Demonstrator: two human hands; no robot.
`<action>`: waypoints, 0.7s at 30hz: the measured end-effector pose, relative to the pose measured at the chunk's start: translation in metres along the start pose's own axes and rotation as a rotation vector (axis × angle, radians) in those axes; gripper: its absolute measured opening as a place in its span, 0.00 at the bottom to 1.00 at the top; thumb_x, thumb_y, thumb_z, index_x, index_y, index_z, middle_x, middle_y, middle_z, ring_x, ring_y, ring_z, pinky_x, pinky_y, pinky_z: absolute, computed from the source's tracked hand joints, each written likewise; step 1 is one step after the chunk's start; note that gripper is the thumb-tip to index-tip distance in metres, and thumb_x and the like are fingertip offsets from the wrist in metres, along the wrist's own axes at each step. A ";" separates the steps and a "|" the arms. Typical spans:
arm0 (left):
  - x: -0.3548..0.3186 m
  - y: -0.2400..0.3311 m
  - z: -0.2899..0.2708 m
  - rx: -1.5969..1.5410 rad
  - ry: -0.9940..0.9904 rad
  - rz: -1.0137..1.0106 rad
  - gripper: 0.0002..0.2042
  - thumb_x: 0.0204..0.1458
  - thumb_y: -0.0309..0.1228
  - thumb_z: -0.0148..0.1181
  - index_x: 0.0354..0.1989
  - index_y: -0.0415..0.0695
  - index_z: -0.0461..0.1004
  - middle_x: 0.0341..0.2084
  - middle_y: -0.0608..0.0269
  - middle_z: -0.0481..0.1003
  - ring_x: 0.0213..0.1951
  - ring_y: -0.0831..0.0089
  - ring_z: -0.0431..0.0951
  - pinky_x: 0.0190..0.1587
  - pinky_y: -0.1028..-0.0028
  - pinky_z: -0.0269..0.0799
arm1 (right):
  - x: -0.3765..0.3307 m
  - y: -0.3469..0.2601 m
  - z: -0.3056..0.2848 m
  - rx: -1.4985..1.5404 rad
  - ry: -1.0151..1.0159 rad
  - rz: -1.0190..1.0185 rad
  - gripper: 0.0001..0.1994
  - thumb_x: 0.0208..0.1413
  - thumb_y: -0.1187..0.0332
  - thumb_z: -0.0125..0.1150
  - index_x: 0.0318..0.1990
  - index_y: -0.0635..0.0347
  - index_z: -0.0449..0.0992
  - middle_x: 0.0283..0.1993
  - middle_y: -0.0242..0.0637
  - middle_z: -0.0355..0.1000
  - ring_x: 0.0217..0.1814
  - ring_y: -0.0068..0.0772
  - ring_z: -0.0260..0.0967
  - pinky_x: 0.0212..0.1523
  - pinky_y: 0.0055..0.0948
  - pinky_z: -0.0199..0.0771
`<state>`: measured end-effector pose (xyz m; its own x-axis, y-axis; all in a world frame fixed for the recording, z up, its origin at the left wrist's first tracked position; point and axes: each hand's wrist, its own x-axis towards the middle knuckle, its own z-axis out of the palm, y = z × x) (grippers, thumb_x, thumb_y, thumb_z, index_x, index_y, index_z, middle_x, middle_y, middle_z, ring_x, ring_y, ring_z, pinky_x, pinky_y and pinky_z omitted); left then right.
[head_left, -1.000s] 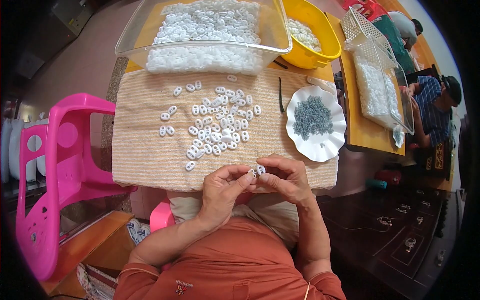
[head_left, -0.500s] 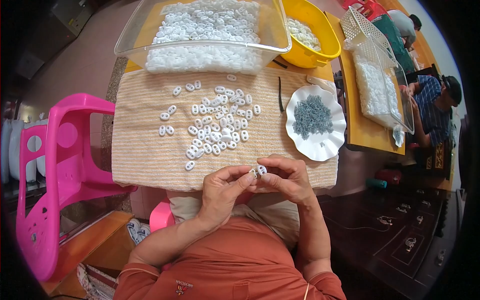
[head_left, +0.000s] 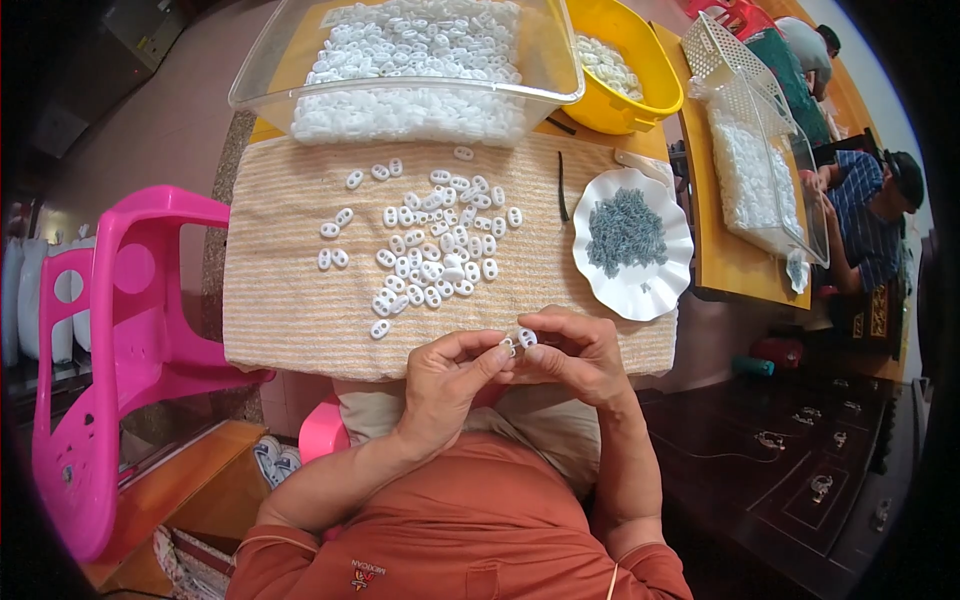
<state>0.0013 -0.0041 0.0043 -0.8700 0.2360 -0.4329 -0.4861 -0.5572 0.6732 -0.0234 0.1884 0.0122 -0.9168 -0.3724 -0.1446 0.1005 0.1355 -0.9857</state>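
Observation:
Just past the table's front edge, my two hands meet. My left hand [head_left: 442,382] pinches a small white two-ring plastic piece [head_left: 509,348] between thumb and forefinger. Close against it, the thumb and fingers of my right hand [head_left: 583,362] grip a white oval two-hole cord lock shell [head_left: 527,338]. Whether the two parts touch is too small to tell. On the striped cloth [head_left: 290,310] ahead lies a loose cluster of similar white two-hole pieces [head_left: 431,271]. To its right, a scalloped white plate [head_left: 640,300] bears a heap of tiny grey pieces [head_left: 627,232], perhaps springs.
A clear bin [head_left: 400,92] full of white pieces stands at the back, beside a yellow basin [head_left: 655,100] of cream pieces. A black strip [head_left: 562,187] lies near the plate. A pink chair [head_left: 150,270] stands left. Another person [head_left: 868,215] sits at the right-hand table.
Almost nothing differs. Both hands keep their pinch at the same spot, and the oval shell has shifted very slightly right in my fingers.

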 end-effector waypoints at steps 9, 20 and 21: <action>0.001 -0.001 -0.001 0.008 -0.002 0.008 0.11 0.54 0.24 0.60 0.44 0.32 0.74 0.33 0.59 0.78 0.32 0.79 0.77 0.38 0.81 0.75 | 0.001 -0.001 0.000 0.009 -0.012 0.023 0.15 0.54 0.83 0.57 0.51 0.71 0.73 0.42 0.42 0.71 0.43 0.30 0.74 0.43 0.25 0.78; 0.001 -0.003 0.000 0.044 0.000 0.029 0.11 0.54 0.24 0.61 0.44 0.33 0.75 0.34 0.59 0.78 0.32 0.80 0.77 0.37 0.82 0.75 | 0.002 0.003 0.004 0.063 0.012 0.006 0.15 0.52 0.74 0.64 0.48 0.68 0.75 0.41 0.41 0.75 0.41 0.27 0.74 0.42 0.24 0.74; 0.001 -0.002 0.000 0.030 -0.001 0.026 0.11 0.54 0.24 0.61 0.44 0.33 0.75 0.34 0.60 0.78 0.32 0.80 0.77 0.37 0.82 0.75 | 0.002 0.003 0.004 0.062 0.011 0.006 0.15 0.52 0.74 0.64 0.48 0.68 0.75 0.41 0.41 0.75 0.41 0.27 0.74 0.42 0.24 0.74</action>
<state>0.0015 -0.0027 0.0020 -0.8824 0.2228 -0.4145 -0.4658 -0.5389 0.7019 -0.0230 0.1841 0.0086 -0.9204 -0.3612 -0.1500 0.1296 0.0800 -0.9883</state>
